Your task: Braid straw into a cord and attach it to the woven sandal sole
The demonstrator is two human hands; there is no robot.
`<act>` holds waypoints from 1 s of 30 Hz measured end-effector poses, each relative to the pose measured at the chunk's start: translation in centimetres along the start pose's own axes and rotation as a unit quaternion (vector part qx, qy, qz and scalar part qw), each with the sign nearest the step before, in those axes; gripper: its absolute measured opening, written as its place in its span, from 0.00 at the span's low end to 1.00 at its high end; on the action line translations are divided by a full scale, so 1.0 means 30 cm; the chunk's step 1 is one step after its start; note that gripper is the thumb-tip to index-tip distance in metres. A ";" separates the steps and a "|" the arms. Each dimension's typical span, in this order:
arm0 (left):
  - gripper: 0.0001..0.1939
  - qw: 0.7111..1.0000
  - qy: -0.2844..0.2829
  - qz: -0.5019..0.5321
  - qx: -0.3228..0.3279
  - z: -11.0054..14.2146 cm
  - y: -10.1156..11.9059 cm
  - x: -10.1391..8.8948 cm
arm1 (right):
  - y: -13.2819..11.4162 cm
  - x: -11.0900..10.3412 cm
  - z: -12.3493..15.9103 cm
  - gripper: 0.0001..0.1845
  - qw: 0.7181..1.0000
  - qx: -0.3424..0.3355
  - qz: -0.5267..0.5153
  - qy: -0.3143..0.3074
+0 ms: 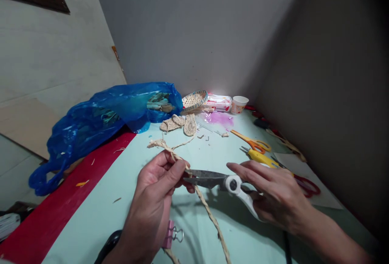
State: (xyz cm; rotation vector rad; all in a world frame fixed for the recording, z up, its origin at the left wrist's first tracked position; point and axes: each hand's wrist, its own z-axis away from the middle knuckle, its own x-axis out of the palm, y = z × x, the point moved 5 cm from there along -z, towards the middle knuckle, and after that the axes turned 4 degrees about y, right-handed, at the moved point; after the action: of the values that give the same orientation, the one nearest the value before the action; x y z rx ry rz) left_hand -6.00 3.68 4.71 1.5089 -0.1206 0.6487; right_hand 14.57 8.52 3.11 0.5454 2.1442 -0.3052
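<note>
My left hand [159, 187] pinches a braided straw rope [209, 211] between thumb and fingers. The rope runs from a frayed end at the upper left down toward the lower edge of the view. My right hand [273, 193] grips white-handled scissors [223, 182], index finger stretched along the handle. The dark blades are parted, with their tips at the rope right beside my left thumb. A pink binder clip [172, 235] lies under my left wrist.
A blue plastic bag [106, 118] with material inside lies at the left. Woven straw pieces [180, 123], a small basket [194, 99], a packet [219, 102] and a paper cup [239, 104] sit at the back. Orange scissors [253, 142], yellow pliers [261, 157] and paper [299, 166] lie at the right.
</note>
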 end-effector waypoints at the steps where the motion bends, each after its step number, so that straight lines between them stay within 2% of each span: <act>1: 0.07 1.000 0.000 -0.005 -0.001 0.001 0.000 -0.002 | 0.000 0.000 0.000 0.36 1.000 0.000 0.002 -0.002; 9: 0.08 0.999 0.011 -0.034 -0.006 0.003 -0.007 -0.013 | -0.001 -0.001 0.004 0.27 1.000 -0.010 -0.007 0.012; 12: 0.09 0.999 0.018 -0.037 -0.007 -0.002 -0.007 -0.014 | -0.002 0.007 0.007 0.28 1.000 -0.008 -0.012 0.007; 17: 0.08 1.000 0.005 0.006 -0.019 0.000 -0.005 -0.002 | -0.026 0.030 0.001 0.27 0.992 0.060 -0.114 -0.009; 20: 0.09 0.999 -0.009 0.025 -0.032 0.004 -0.007 0.009 | -0.043 0.043 -0.003 0.25 0.985 0.077 -0.155 -0.022; 26: 0.09 0.999 -0.023 -0.006 -0.044 0.002 -0.013 0.006 | -0.006 0.028 0.003 0.34 0.994 0.048 -0.089 -0.029; 30: 0.09 0.999 -0.009 -0.023 -0.043 0.002 -0.017 -0.009 | 0.007 0.003 -0.001 0.41 0.998 0.026 -0.025 -0.045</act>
State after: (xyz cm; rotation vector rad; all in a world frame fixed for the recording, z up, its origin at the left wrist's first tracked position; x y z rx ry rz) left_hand -5.96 3.57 4.14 1.4305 -0.1269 0.5861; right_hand 14.61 8.75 3.06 0.4999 2.0702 -0.4069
